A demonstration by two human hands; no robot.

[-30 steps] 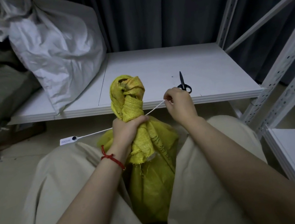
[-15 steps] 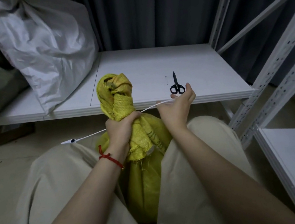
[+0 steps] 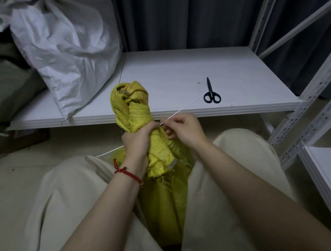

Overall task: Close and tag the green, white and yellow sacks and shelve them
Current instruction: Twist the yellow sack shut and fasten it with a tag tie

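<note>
Centre frame: the left hand (image 3: 138, 139) grips the yellow sack's (image 3: 158, 155) twisted neck between the knees; the right hand (image 3: 185, 130) pinches a white tie (image 3: 179, 110) beside it, scissors (image 3: 211, 93) on the shelf (image 3: 173, 75) behind.

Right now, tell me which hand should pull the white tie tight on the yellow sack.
Right, probably. The right hand pinches the white tie; the left hand is busy gripping the twisted neck of the yellow sack.

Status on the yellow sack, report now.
Left hand grips yellow sack neck. Right hand pinches tie. Scissors lie on shelf, out of the way.
</note>
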